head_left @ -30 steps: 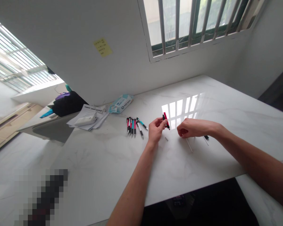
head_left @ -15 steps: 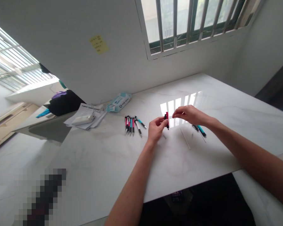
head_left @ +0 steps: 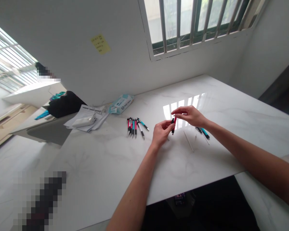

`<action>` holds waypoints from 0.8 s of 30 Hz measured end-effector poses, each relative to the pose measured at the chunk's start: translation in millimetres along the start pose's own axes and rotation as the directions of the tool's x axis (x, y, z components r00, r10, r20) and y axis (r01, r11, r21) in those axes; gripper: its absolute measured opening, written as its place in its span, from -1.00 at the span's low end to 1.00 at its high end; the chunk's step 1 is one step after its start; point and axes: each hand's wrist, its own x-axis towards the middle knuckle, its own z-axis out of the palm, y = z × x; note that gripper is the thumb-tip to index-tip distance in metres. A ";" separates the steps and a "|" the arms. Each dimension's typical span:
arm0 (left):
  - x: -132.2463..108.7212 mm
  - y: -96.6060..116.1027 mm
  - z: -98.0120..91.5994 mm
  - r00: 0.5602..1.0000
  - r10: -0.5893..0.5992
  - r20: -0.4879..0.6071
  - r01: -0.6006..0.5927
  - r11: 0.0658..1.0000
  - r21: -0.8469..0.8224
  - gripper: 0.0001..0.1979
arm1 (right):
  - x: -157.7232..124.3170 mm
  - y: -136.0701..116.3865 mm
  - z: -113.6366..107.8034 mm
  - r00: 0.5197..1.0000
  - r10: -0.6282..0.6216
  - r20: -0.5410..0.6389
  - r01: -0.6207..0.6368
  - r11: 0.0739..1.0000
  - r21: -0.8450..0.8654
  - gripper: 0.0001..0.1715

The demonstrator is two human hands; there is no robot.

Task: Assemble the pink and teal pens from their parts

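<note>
My left hand is closed around a red pen barrel with black parts, held nearly upright above the white table. My right hand is at the barrel's top end, thumb and fingers pinched together; whatever they hold is too small to make out. Under my right hand lies a thin white refill. Beside my right wrist are teal and black pen parts and another thin white stick. A tiny pale piece sits between the two sticks.
Several red, teal and white pens lie in a row left of my left hand. Behind them is a wipes packet, next to papers bearing a white device. The table's front edge runs close to my lap.
My right hand has come left and slightly down to the top of the red barrel. My left hand has shifted a little right, and the barrel is now more tilted.
</note>
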 end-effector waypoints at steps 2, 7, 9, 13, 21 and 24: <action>0.7 -0.8 -1.1 1.000 0.001 -0.006 -0.001 1.000 0.000 -0.67 | -0.7 1.5 0.6 1.000 0.002 -0.018 -0.002 0.999 -0.047 -0.66; 2.0 -1.8 -1.7 1.000 -0.011 -0.007 0.011 1.000 -0.029 -0.65 | -1.6 1.5 0.1 1.000 -0.017 -0.021 0.014 0.990 -0.143 -0.67; 1.7 -1.8 -1.2 1.000 -0.028 -0.007 0.027 0.998 -0.058 -0.65 | -1.4 0.9 -0.2 1.000 -0.021 -0.010 0.019 0.981 -0.193 -0.68; -0.5 -2.4 0.8 0.996 -0.084 0.006 0.084 0.986 -0.141 -0.60 | -1.5 -0.4 2.3 0.999 0.029 0.021 -0.025 0.984 -0.175 -0.68; -3.6 3.1 2.9 0.976 -0.179 0.122 0.204 0.948 -0.243 -0.59 | -5.2 -9.0 8.9 0.999 0.009 -0.052 -0.015 0.993 -0.120 -0.69; -5.0 5.4 3.2 0.967 -0.186 0.175 0.226 0.944 -0.241 -0.64 | -6.3 -9.9 10.8 0.999 -0.030 -0.041 0.024 0.990 -0.139 -0.69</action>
